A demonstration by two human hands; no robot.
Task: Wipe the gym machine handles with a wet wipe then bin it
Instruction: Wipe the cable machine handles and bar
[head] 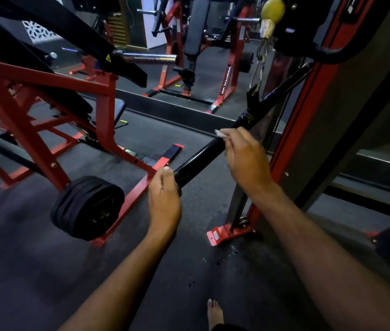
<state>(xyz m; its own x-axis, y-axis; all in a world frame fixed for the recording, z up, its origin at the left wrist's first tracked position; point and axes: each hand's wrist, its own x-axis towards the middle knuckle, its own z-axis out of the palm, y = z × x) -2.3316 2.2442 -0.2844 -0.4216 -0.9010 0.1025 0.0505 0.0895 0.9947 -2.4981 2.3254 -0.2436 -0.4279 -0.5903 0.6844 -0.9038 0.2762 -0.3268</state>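
While wiping: right hand (pixel 244 158) pinches wet wipe (pixel 220 133) on black handle bar (pixel 203 154)
Steadying: left hand (pixel 165 197) clamped round bar end
Risk: small wipe may slip from fingertips

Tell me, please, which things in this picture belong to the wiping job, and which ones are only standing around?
Belong to the job:
- black bar handle, gripped at its near end by the left hand
- wet wipe, pinched in the right hand against the bar

Only standing around:
- weight plate on the red machine frame
- yellow ball stopper and chain
- bench machine farther back
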